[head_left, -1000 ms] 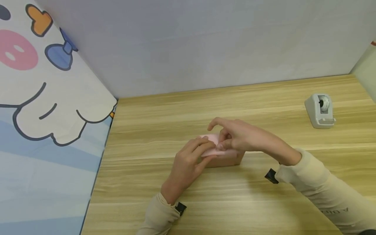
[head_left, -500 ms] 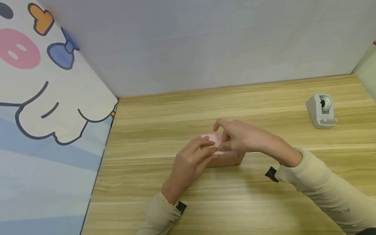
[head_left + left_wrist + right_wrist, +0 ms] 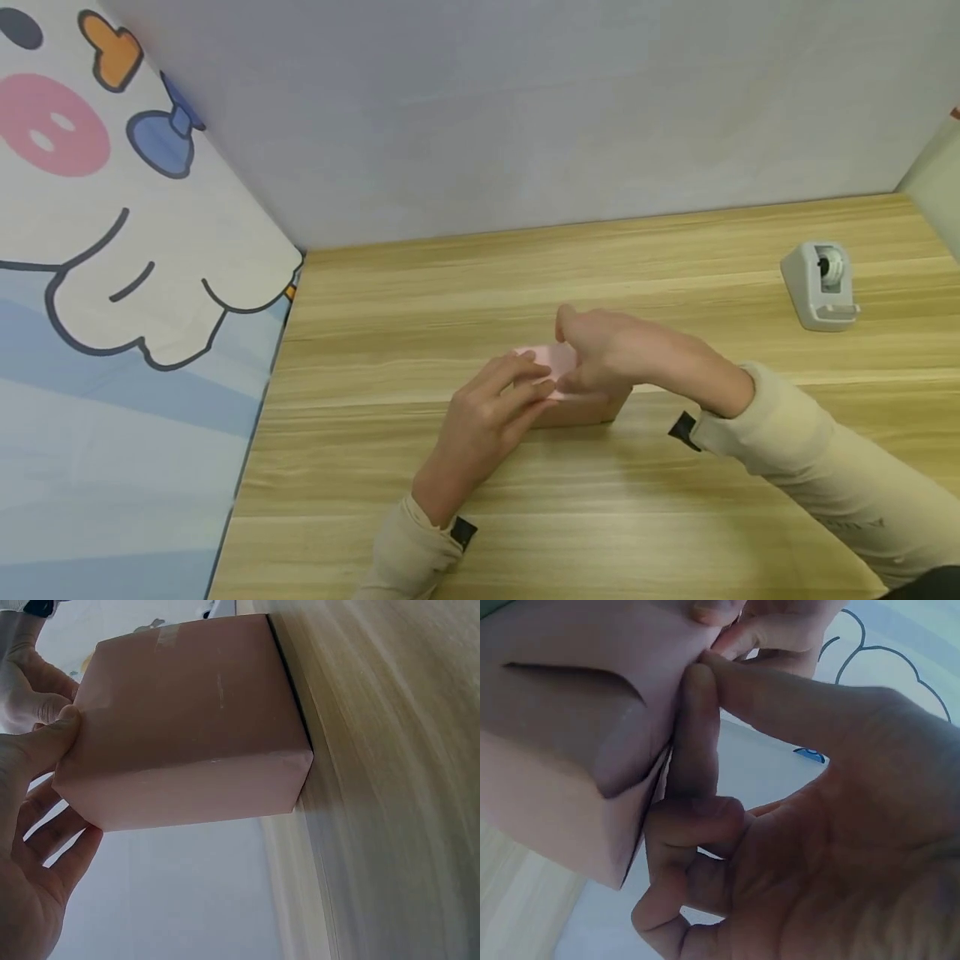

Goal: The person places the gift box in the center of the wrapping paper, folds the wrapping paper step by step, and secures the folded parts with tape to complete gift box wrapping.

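Note:
A pink paper box stands on the wooden table, its lighter top partly covered by both hands. My left hand holds the box's upper left part, fingers over the top and thumb against the near face, as the left wrist view of the box shows. At the right end of the top, my right hand pinches the edge between thumb and index finger. In the right wrist view, the box end has a curved slit and a bulging flap; the other fingers are bent beside it.
A grey tape dispenser with a roll stands toward the table's right back. Behind the table rises a pale wall. A panel with a cartoon print borders the left side. A small clear strip sticks to the box.
My right hand has shifted slightly right along the box top, its raised index finger drawing in, and more of the light top shows. The left hand stays almost in place.

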{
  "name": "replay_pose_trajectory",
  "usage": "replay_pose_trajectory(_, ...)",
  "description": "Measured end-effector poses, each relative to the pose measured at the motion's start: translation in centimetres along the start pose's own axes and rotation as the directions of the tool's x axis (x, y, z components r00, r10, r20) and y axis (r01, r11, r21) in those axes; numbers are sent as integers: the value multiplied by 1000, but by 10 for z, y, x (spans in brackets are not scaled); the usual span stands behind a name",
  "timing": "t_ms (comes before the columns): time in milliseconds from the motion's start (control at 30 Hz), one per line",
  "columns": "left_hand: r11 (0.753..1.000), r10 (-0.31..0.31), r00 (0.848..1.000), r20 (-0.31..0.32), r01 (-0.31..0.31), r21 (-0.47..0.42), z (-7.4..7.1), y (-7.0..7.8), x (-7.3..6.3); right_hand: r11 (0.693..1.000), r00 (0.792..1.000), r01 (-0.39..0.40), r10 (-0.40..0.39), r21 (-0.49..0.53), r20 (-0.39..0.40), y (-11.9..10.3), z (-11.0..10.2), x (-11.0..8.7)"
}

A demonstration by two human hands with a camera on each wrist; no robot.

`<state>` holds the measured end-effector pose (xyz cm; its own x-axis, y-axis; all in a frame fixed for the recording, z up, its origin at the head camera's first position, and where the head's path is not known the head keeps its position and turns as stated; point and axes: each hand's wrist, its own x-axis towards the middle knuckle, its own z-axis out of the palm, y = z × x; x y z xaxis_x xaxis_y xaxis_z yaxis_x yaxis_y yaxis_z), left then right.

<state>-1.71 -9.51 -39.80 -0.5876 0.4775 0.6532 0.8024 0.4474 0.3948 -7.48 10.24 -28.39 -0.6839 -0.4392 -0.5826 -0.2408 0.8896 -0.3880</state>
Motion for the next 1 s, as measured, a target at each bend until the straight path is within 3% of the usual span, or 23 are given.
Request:
replay_pose_trajectory(200,1000,-4,1000,0,4,0,0,1,-1,994,998,-45,41,-95,-44,9,2,-2)
replay_pose_trajectory(433,999,-25,1000,2,25,-29,1,0,0,999,998,-44,44,1,-55,20,1,-2)
replay_pose_trajectory(700,999,-37,999,-8,36,-16,1,0,2,990,999,22,-17,137,-41,40,0,-12)
replay_pose_trajectory(833,996,-86,996,6,87,-37,0,1,1,956,998,57,-44,288,-50,50,4,-16)
replay_pose_trajectory(1000,977,-180,983,31,182,-111,-2,5,2,890,985,90,-14,446,-171,64,17,-21)
